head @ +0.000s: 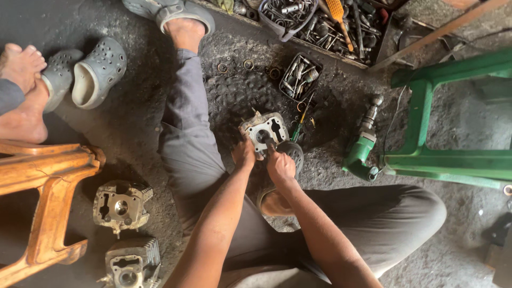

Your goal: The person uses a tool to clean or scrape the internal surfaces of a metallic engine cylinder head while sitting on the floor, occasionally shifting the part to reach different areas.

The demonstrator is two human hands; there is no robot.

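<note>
A grey metal cylinder head lies on the dark floor between my legs. My left hand grips its near left corner. My right hand rests at its near edge with a finger pushed toward the round bore in the middle. A round finned metal part sits just right of my right hand. A green-handled screwdriver lies beside the head on its right.
Two more engine heads sit at lower left by a wooden stool. A small tray of bits and a large tool box lie ahead. Green drill and green plastic stool stand right. Another person's feet and grey clogs are at left.
</note>
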